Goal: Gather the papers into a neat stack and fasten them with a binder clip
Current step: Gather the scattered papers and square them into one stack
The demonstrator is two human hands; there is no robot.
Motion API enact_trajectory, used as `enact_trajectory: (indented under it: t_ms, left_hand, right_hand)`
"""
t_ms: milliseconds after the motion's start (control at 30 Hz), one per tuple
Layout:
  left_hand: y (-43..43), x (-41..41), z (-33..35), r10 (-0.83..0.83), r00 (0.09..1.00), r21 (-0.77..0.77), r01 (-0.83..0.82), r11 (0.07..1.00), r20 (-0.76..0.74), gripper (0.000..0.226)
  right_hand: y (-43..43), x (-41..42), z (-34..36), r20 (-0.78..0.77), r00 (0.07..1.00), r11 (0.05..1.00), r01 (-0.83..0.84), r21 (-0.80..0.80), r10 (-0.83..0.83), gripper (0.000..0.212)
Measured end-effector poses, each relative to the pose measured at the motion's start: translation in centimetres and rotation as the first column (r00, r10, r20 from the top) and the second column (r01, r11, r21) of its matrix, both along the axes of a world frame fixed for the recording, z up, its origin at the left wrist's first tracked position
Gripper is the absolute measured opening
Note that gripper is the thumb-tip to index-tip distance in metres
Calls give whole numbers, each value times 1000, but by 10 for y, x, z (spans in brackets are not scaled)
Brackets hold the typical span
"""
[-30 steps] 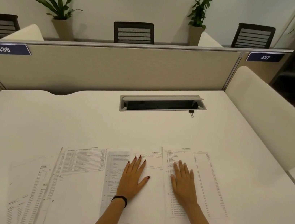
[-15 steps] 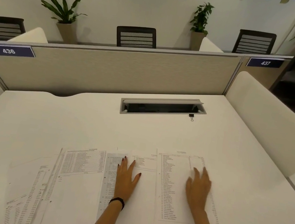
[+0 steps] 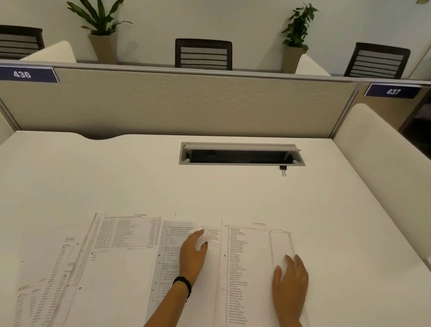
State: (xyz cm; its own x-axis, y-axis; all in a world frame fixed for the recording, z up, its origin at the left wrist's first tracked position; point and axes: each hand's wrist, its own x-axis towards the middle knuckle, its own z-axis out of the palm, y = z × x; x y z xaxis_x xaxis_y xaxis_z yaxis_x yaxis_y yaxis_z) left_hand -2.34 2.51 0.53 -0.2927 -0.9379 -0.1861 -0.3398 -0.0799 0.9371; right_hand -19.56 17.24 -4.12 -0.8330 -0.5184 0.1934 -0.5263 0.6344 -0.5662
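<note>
Several printed sheets lie spread and overlapping along the near edge of the white desk (image 3: 232, 193). My right hand (image 3: 289, 287) presses flat on the right side of the rightmost sheet (image 3: 248, 273). My left hand (image 3: 193, 257), with a black wristband, rests flat on the middle sheet (image 3: 168, 253), fingers pointing away. More sheets (image 3: 56, 265) fan out to the left. A small black binder clip (image 3: 282, 169) lies far off, at the right end of the cable slot.
A grey cable slot (image 3: 242, 154) is set into the desk's far middle. A beige partition (image 3: 162, 100) closes the back and a white side panel (image 3: 401, 173) stands at the right. Chairs and potted plants stand beyond.
My right hand has slid to the right across the rightmost sheet, and that sheet has shifted slightly left. My left hand stayed on the middle sheet with its fingers drawn closer together.
</note>
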Motion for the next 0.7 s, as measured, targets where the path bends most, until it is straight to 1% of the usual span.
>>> enact_trajectory:
  t_ms: [67, 167, 200, 267, 333, 400, 433, 500, 600, 700]
  left_hand:
    - [2, 0, 1, -20, 1000, 0, 20, 1000, 1, 37]
    - [3, 2, 1, -39, 999, -27, 39, 999, 12, 34]
    - [3, 3, 0, -42, 999, -48, 43, 998, 27, 33]
    - [4, 6, -3, -27, 997, -87, 33, 996, 70, 32]
    - [5, 9, -5, 4, 990, -112, 12, 994, 142, 33]
    - [6, 11, -6, 15, 973, -101, 9, 995, 231, 39]
    - [6, 12, -7, 15, 969, -83, 6, 997, 245, 42]
    - [6, 12, -9, 11, 975, -53, 1, 999, 224, 45]
    - [5, 13, -9, 8, 980, -31, -2, 1000, 199, 43]
    - [4, 12, -9, 11, 979, -18, -7, 1000, 206, 41]
  right_hand:
    - [-4, 10, 2, -11, 1000, 1000, -5, 15, 5, 33]
    - [-8, 20, 4, -19, 999, 999, -40, 35, 41, 41]
    - [-9, 21, 5, -6, 999, 998, -50, 26, 50, 41]
    - [-7, 18, 6, 65, 997, 999, -38, -20, 40, 36]
    - [-3, 14, 6, 116, 993, 998, -18, -53, 24, 38]
    - [2, 14, 7, 108, 994, 998, -14, -58, 21, 39]
    - [3, 16, 7, 96, 995, 998, -23, -51, 27, 38]
    - [3, 20, 5, 74, 997, 998, -34, -47, 37, 37]
    - [0, 27, 4, 51, 998, 999, -33, -40, 35, 35]
    - [-4, 32, 3, 34, 999, 999, -37, -18, 38, 35]
